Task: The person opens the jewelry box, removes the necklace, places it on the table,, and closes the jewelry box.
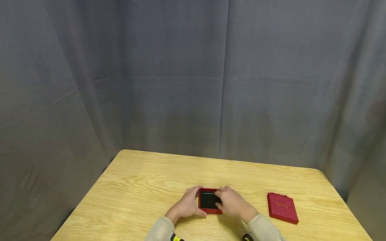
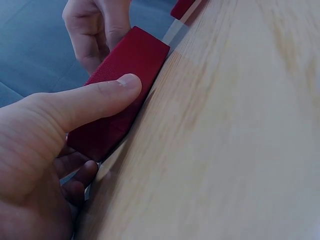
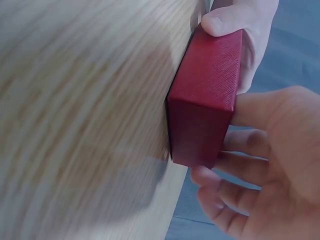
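Observation:
A small open red box [image 1: 210, 211] with a black insert [image 1: 208, 202] sits on the table. Across the insert's far part runs a thin silvery strand [image 1: 207, 193], like a fine chain. My left hand [image 1: 188, 203] grips the box from the left, its thumb [image 2: 112, 95] flat against the near wall and the other fingers around the left and far sides. From the right, my right hand [image 1: 233, 203] reaches over the rim with bent fingers; its thumb and forefinger tips lie over the insert, the forefinger by the strand's right end. What those fingertips pinch, if anything, I cannot tell.
To the right on the wooden table [image 1: 135, 187] lies a red square lid [image 1: 282, 207] with gold lettering. Grey curtains [image 1: 175, 100] hang behind the table and along both sides. Both forearms come in from the near edge.

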`<state>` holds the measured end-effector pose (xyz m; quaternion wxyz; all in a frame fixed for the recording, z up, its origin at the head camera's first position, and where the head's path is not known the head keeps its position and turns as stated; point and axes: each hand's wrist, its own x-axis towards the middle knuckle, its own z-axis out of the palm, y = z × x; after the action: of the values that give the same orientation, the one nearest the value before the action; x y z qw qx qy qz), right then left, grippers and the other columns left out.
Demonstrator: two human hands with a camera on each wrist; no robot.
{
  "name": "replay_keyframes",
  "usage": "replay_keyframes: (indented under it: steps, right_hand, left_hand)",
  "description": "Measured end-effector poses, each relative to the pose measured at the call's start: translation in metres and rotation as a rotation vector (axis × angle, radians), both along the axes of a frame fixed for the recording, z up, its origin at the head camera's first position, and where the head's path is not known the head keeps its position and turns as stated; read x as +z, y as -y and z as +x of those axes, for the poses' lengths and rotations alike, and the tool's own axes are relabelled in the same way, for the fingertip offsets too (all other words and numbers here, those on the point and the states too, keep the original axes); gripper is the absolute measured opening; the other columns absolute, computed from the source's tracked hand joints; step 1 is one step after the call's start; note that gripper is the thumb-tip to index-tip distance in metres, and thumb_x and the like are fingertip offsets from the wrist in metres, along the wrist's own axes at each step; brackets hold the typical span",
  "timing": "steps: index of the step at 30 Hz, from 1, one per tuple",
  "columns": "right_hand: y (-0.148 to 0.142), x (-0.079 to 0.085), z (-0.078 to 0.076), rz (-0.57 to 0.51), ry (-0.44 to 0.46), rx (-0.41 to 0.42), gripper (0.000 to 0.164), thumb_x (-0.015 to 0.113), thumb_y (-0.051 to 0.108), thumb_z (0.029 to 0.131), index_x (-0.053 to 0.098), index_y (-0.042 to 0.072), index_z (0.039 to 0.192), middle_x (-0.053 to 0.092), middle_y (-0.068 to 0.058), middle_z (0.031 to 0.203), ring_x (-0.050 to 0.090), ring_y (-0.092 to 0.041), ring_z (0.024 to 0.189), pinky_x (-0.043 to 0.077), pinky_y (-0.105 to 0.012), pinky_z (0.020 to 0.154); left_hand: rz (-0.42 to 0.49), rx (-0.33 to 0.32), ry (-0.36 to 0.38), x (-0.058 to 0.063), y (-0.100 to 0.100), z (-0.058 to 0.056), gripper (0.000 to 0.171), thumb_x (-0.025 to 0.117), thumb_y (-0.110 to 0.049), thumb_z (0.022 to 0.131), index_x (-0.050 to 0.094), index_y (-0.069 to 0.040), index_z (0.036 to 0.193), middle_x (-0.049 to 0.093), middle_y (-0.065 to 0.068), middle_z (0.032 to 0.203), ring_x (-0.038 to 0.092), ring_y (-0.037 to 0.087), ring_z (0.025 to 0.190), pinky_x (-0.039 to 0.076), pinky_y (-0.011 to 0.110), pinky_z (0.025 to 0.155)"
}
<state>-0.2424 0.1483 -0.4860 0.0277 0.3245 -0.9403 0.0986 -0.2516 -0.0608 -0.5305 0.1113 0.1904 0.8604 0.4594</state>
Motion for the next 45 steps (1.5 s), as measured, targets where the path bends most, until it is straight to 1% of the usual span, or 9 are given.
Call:
replay_keyframes:
  steps: [6, 10, 12, 19, 24, 27, 34, 39, 45]
  right_hand:
    - [0.003, 0.002, 0.001, 0.057, -0.012, 0.001, 0.031, 0.069, 0.02, 0.084, 0.066, 0.001, 0.108, 0.064, -0.009, 0.102, 0.057, -0.024, 0.088, 0.049, -0.039, 0.079]
    - [0.004, 0.002, 0.0, 0.062, -0.013, 0.015, 0.028, 0.068, 0.018, 0.084, 0.066, 0.0, 0.105, 0.064, -0.008, 0.099, 0.056, -0.023, 0.086, 0.05, -0.038, 0.078]
    - [0.004, 0.001, -0.001, 0.05, 0.0, 0.021, 0.027, 0.067, 0.017, 0.085, 0.065, -0.001, 0.106, 0.063, -0.009, 0.099, 0.056, -0.023, 0.086, 0.049, -0.038, 0.078]
    - [0.003, -0.004, -0.007, -0.021, 0.102, 0.012, 0.033, 0.064, 0.014, 0.087, 0.062, -0.003, 0.115, 0.062, -0.012, 0.106, 0.055, -0.024, 0.093, 0.048, -0.04, 0.081]
    - [0.001, -0.007, -0.01, -0.057, 0.123, 0.027, 0.031, 0.063, 0.013, 0.087, 0.063, -0.003, 0.114, 0.062, -0.01, 0.105, 0.056, -0.023, 0.092, 0.048, -0.039, 0.08]
    - [0.0, -0.007, -0.011, -0.086, 0.136, 0.042, 0.03, 0.063, 0.011, 0.088, 0.063, -0.003, 0.114, 0.062, -0.009, 0.103, 0.056, -0.022, 0.092, 0.049, -0.039, 0.079]
    - [-0.005, -0.006, -0.012, -0.155, 0.184, 0.056, 0.03, 0.062, 0.009, 0.089, 0.061, -0.004, 0.116, 0.063, -0.01, 0.106, 0.058, -0.025, 0.097, 0.049, -0.04, 0.082]
    - [-0.005, -0.004, -0.01, -0.188, 0.178, 0.051, 0.03, 0.063, 0.008, 0.089, 0.061, -0.005, 0.116, 0.063, -0.01, 0.106, 0.057, -0.026, 0.097, 0.049, -0.041, 0.081]
    - [-0.006, -0.005, -0.01, -0.211, 0.139, 0.016, 0.029, 0.064, 0.009, 0.089, 0.062, -0.004, 0.115, 0.061, -0.007, 0.103, 0.056, -0.022, 0.094, 0.049, -0.039, 0.079]
  left_hand:
    - [-0.007, 0.005, 0.004, 0.0, -0.001, 0.001, 0.097, 0.09, -0.028, 0.062, 0.038, -0.007, 0.141, 0.045, 0.005, 0.132, 0.033, 0.028, 0.122, 0.031, 0.05, 0.1]
    - [-0.01, 0.011, 0.002, 0.001, -0.001, 0.001, 0.096, 0.09, -0.027, 0.061, 0.038, -0.006, 0.14, 0.045, 0.004, 0.131, 0.034, 0.027, 0.121, 0.031, 0.05, 0.1]
    - [-0.011, 0.013, 0.001, 0.001, -0.001, 0.001, 0.096, 0.09, -0.026, 0.061, 0.039, -0.006, 0.139, 0.046, 0.004, 0.131, 0.034, 0.026, 0.12, 0.032, 0.049, 0.1]
    - [-0.017, 0.014, 0.004, 0.002, 0.0, 0.002, 0.097, 0.09, -0.027, 0.062, 0.037, -0.006, 0.141, 0.044, 0.005, 0.131, 0.035, 0.027, 0.12, 0.033, 0.049, 0.099]
    - [-0.018, 0.018, 0.02, 0.001, 0.0, 0.002, 0.098, 0.09, -0.027, 0.062, 0.036, -0.007, 0.142, 0.043, 0.005, 0.132, 0.036, 0.026, 0.12, 0.035, 0.047, 0.099]
    - [-0.016, 0.012, 0.008, 0.002, 0.0, 0.002, 0.098, 0.09, -0.027, 0.063, 0.036, -0.006, 0.142, 0.043, 0.006, 0.133, 0.036, 0.027, 0.12, 0.035, 0.047, 0.099]
    - [-0.053, 0.005, -0.025, 0.001, 0.0, 0.001, 0.097, 0.09, -0.029, 0.062, 0.038, -0.006, 0.141, 0.046, 0.004, 0.133, 0.037, 0.025, 0.12, 0.037, 0.044, 0.097]
    - [-0.054, 0.007, -0.031, 0.002, -0.001, 0.001, 0.097, 0.09, -0.028, 0.062, 0.038, -0.006, 0.141, 0.046, 0.005, 0.133, 0.037, 0.026, 0.12, 0.036, 0.046, 0.098]
    - [-0.055, 0.005, -0.043, 0.002, -0.001, 0.001, 0.096, 0.09, -0.027, 0.061, 0.039, -0.005, 0.14, 0.047, 0.004, 0.131, 0.037, 0.026, 0.119, 0.035, 0.047, 0.098]
